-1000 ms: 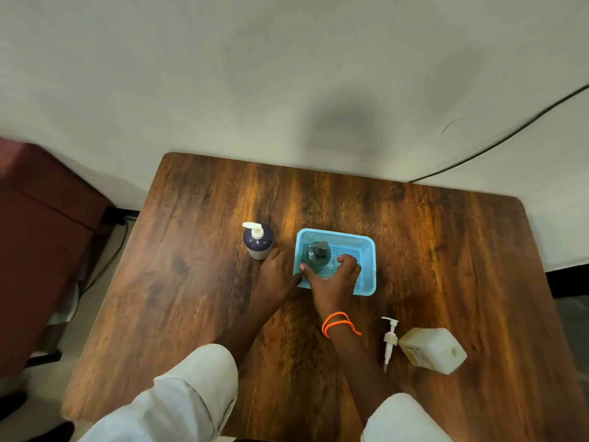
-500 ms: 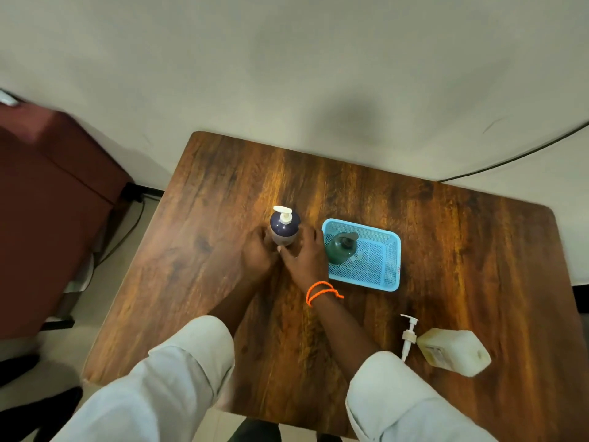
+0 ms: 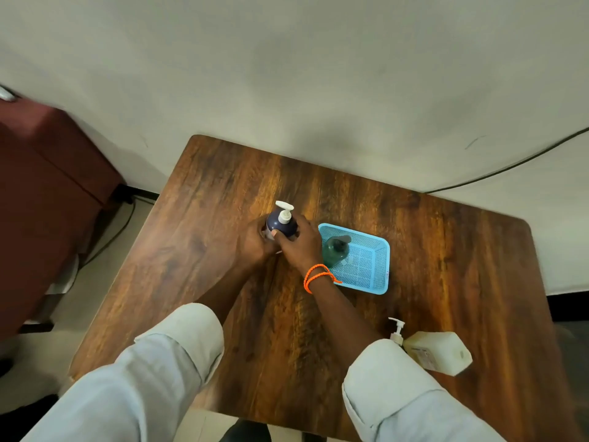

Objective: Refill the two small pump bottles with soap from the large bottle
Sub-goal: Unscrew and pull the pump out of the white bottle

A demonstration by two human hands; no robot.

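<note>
Navy pump bottle (image 3: 280,225) stands upright on the wood table (image 3: 446,250), clamped between both hands: left hand (image 3: 255,245) curled round its left side, right hand (image 3: 299,244) wrapped over its right side with the thumb across the front, white pump sticking up clear above the fingers. Green bottle (image 3: 334,252) sits in the blue basket (image 3: 369,266) just right of the right hand. Large white bottle (image 3: 439,352) lies on its side near the table's right front, loose pump (image 3: 396,331) touching its left end.
</note>
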